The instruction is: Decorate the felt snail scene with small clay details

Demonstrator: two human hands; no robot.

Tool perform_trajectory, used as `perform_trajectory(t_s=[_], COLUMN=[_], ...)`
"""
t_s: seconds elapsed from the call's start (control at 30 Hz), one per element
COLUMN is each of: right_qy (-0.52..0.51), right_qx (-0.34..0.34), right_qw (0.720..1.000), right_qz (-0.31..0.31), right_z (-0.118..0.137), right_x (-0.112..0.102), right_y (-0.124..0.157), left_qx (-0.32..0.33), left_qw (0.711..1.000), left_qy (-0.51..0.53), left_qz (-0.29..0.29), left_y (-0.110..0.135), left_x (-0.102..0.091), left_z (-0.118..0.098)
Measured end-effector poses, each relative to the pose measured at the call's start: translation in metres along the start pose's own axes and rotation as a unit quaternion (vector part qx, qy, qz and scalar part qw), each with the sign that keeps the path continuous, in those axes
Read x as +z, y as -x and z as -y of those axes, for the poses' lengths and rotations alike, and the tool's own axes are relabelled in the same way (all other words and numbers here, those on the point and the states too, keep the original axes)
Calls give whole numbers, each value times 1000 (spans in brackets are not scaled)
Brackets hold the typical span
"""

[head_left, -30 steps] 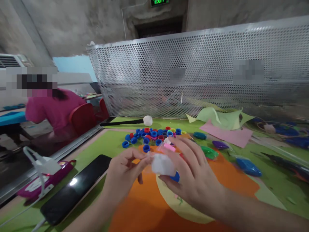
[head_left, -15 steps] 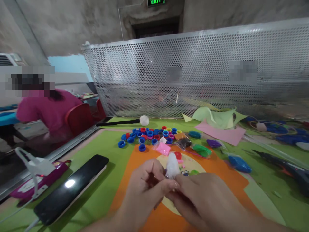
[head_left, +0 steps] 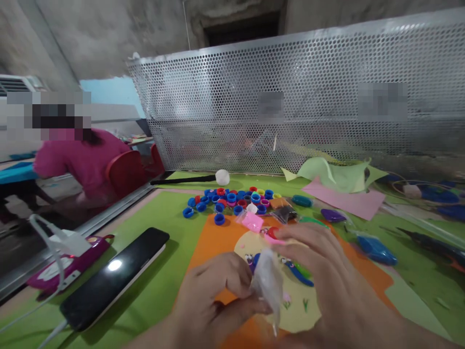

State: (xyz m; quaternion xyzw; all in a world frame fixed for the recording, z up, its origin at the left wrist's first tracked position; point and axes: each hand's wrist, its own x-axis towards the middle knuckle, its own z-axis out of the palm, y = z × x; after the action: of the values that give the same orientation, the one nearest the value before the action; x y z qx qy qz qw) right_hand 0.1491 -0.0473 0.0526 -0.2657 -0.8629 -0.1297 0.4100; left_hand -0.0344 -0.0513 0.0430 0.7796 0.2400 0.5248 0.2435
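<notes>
1. Change vs 0.5 s ago: R hand (head_left: pixel 334 281) is off L hand (head_left: pixel 203 291) & spread out; both were bunched at the white packet (head_left: pixel 269 278).
2. Now L thumb + fingers pinch the packet, tilted, over the yellow disc (head_left: pixel 294 317). R fingers open, gripping nothing visible. So L hand prob. carries it alone, R mostly free.
3. More of disc shows now, incl. a blue-green figure (head_left: pixel 300 274).
4. Unclear: R thumb area nr bottom edge, poss. touching packet, can't tell; packet blurred; green packet (head_left: pixel 308 219) partly behind R fingers.
</notes>
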Motion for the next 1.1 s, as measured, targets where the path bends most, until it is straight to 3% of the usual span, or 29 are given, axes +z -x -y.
perform_trajectory(t_s=[0.1,0.17,0.23,0.33,0.4,0.5,0.57,0.8,1.1], right_qy=[-19,-62,-81,-56,-49,-42,-30,-19,-36], right_qx=[-29,-20,2,31,47,51,46,41,47], right_qw=[995,990,991,996,996,997,998,998,995], right_qz=[93,123,106,59,49,42,33,32,80], right_z=[-3,-4,-4,-2,0,3,4,2,0], right_x=[2,2,1,0,1,3,4,6,12], right_y=[0,0,1,2,2,5,6,10,16], left_qx=[7,12,-2,-54,-41,63,98,85,70], left_qw=[1000,1000,1000,996,994,983,966,965,972], left_qy=[3,-1,-12,-51,-78,-168,-236,-247,-222], left_qz=[12,20,13,-41,-64,-49,-35,3,30], left_y=[1,0,0,-1,-1,0,1,2,0], left_x=[-3,-6,-9,-11,-11,-11,-12,-13,-11], left_z=[0,1,2,3,3,1,-1,1,4])
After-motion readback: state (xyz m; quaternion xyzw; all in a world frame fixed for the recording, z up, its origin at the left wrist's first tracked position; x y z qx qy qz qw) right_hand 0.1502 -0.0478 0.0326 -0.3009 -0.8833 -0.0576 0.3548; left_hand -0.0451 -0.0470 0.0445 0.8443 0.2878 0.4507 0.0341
